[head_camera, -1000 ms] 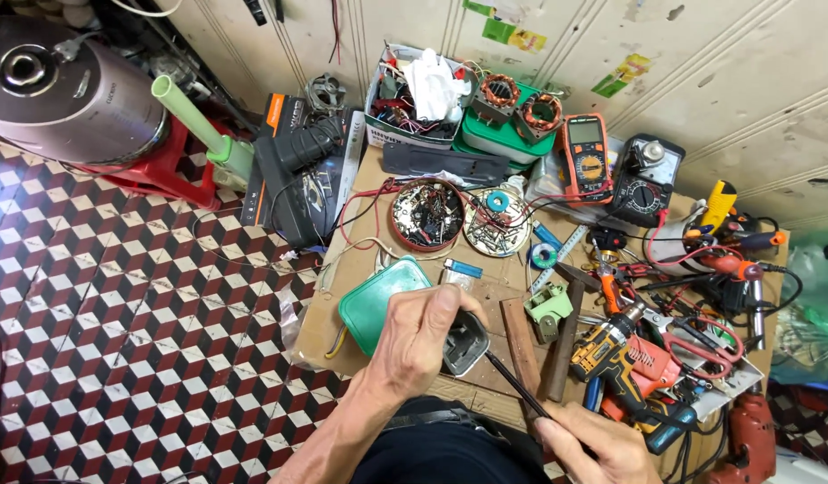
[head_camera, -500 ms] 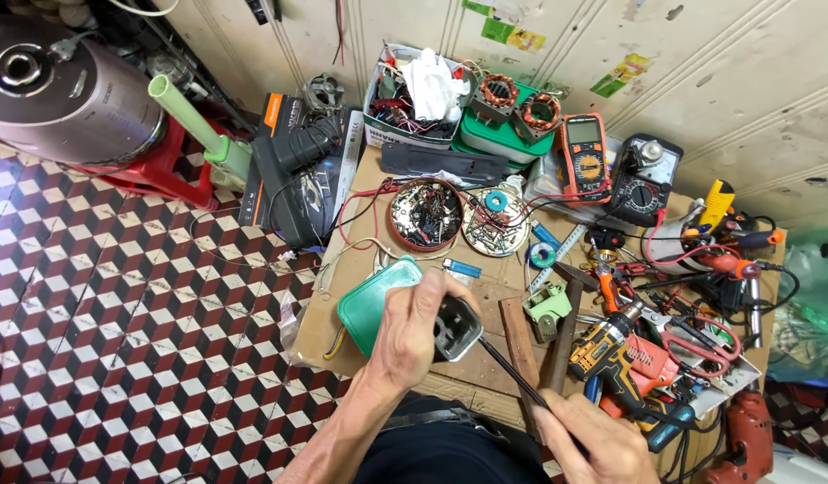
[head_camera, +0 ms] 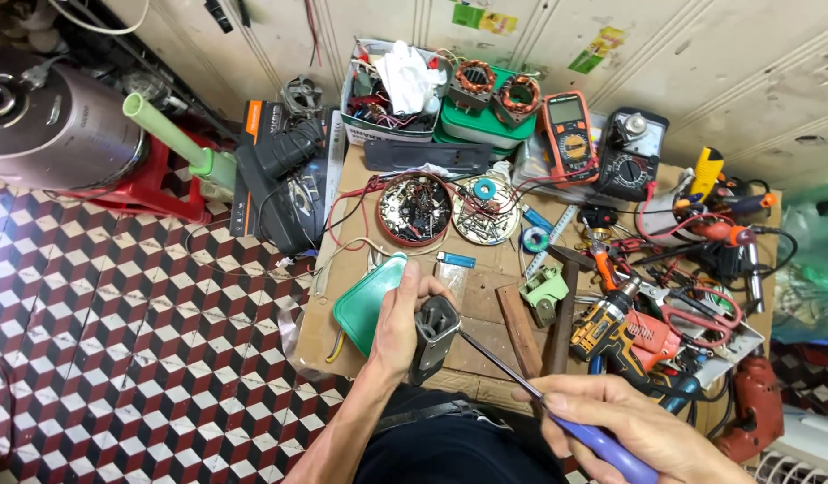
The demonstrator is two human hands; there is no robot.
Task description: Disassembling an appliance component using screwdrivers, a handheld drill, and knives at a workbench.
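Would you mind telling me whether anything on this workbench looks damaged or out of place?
Nothing looks broken. The bench is crowded, though: loose wires trail off its left edge, and a red drill hangs off the right corner. The left hand holds a small grey part.

green lid (head_camera: 365, 305) – blue-handled screwdriver (head_camera: 557, 408) – grey part (head_camera: 432, 336) – cube-patterned red-white-black floor (head_camera: 118, 341)

Repair workshop: tool-strewn bench (head_camera: 486, 278), multimeter (head_camera: 568, 134)
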